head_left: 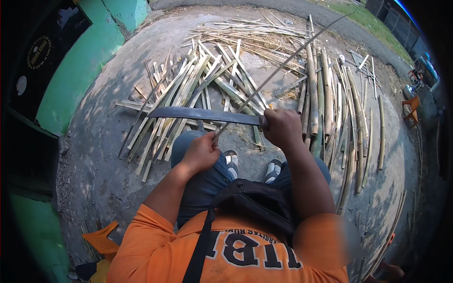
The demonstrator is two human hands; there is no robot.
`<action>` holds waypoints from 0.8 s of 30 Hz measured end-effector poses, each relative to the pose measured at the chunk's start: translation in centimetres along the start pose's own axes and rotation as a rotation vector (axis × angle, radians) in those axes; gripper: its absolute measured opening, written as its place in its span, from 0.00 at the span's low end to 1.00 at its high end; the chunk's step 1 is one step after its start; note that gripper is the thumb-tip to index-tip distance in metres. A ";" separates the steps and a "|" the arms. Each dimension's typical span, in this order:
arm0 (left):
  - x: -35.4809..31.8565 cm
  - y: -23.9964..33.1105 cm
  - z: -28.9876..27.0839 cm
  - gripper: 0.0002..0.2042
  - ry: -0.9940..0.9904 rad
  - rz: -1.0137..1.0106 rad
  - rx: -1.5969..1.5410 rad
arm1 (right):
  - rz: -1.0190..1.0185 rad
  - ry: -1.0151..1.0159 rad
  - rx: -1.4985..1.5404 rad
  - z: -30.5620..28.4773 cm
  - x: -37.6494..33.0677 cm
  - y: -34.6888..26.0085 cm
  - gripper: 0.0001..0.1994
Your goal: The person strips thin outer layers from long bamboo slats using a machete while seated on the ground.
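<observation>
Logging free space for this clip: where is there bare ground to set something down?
Widest is the concrete between the green wall and the pile of split strips. A smaller patch lies between the sandalled feet. That pile crowds the ground beyond the left hand; poles, beyond the right hand.

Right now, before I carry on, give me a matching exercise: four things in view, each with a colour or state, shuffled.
1. left hand
2. shirt
3. right hand
4. bag

A. gripping the knife by its handle
B. black
C. holding a long thin strip
D. orange

Pairs: 1-C, 2-D, 3-A, 4-B
</observation>
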State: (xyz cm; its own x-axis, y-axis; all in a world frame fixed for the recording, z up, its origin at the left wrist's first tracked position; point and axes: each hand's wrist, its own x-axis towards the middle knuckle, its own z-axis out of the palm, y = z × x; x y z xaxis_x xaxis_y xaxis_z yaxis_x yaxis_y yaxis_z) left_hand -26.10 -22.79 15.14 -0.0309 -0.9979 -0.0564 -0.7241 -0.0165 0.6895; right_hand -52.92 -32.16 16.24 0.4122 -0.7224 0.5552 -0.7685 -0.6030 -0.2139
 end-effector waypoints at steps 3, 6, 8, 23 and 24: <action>-0.1 -0.1 -0.3 0.11 -0.029 0.013 0.046 | 0.016 -0.023 0.038 0.0 0.2 0.4 0.07; 0.0 -0.6 -0.5 0.11 -0.018 0.018 0.031 | 0.345 0.073 0.040 0.5 0.9 3.1 0.10; 0.3 -2.4 -0.6 0.11 -0.064 -0.019 -0.153 | 0.580 0.169 -0.027 0.7 1.6 4.6 0.09; -1.7 -0.8 -3.6 0.17 -0.566 -0.169 -1.000 | 0.995 0.563 1.680 -0.9 0.9 7.5 0.14; -2.1 -0.8 -3.6 0.17 -0.576 -0.166 -0.994 | 0.996 0.576 1.678 -0.9 0.8 7.8 0.14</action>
State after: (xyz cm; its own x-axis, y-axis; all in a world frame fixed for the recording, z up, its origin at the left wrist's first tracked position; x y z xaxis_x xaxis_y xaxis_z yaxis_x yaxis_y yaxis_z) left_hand -22.97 -20.89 17.28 -0.4802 -0.8073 -0.3431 0.1037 -0.4407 0.8916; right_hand -59.01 -37.16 15.73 -0.2129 -0.9679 -0.1336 0.6724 -0.0460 -0.7387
